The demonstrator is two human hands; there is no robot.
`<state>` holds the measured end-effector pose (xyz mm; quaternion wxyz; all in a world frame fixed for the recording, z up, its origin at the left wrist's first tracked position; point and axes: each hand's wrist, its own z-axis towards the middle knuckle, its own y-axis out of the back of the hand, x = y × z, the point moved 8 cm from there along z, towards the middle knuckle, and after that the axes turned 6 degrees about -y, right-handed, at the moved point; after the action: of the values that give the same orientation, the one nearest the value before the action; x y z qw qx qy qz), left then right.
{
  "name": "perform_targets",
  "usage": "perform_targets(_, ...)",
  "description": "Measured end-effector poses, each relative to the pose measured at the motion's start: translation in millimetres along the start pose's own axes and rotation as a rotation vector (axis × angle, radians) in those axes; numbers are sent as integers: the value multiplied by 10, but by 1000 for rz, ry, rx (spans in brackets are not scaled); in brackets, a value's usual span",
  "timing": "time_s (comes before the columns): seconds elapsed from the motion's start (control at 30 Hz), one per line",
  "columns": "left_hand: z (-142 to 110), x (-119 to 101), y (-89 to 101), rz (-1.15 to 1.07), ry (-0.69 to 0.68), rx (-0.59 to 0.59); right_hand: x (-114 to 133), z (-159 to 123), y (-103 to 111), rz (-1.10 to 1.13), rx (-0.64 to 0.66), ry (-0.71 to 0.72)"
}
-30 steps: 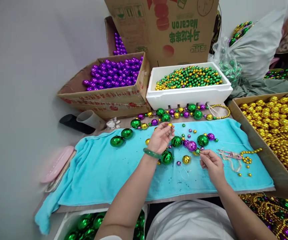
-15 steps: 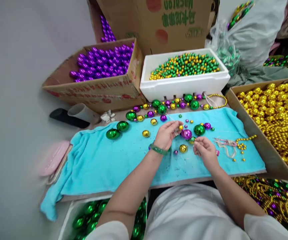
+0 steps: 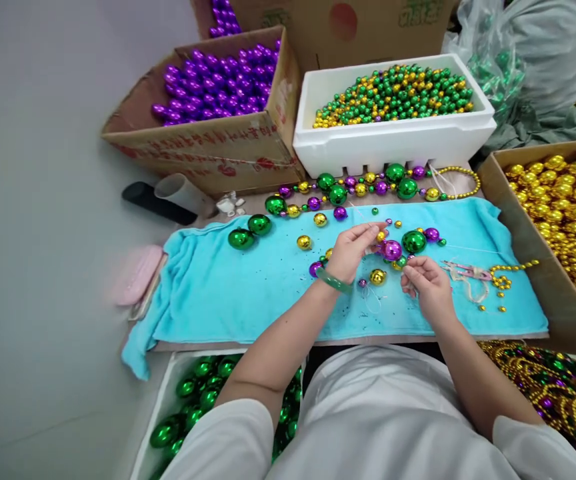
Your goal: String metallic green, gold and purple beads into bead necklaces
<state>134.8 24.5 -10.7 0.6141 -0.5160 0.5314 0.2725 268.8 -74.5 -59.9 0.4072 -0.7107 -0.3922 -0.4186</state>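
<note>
My left hand, with a green bangle at the wrist, pinches a small gold bead beside a shiny purple bead. Just right of that, the fingertips of my right hand are closed on the bead string, by a small green bead. Above the right hand lies a big green bead with a purple one to its right. A loose gold bead rests below the hands. My left hand hides part of the strung beads.
A blue towel covers the table. Behind it are a finished-looking bead strand, a carton of purple beads and a white foam box. Right are pink-handled scissors or snips and a carton of gold beads.
My left hand has moved right along the string, bringing the gold bead up against the purple bead. My right hand stays near the string's green bead. The camera view has shifted.
</note>
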Motion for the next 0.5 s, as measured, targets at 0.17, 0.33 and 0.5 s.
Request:
perform_targets(0.17,-45,-24,-6,119,-57,19,-98,7,26,-34,42,-41)
perform_targets(0.33,-73,-97,26,337,-160,122,-134,26,24,-33,67,-62)
perform_targets(0.5,-22,-539,661,929,-508,-103,-114,27,125,-10,32,-59)
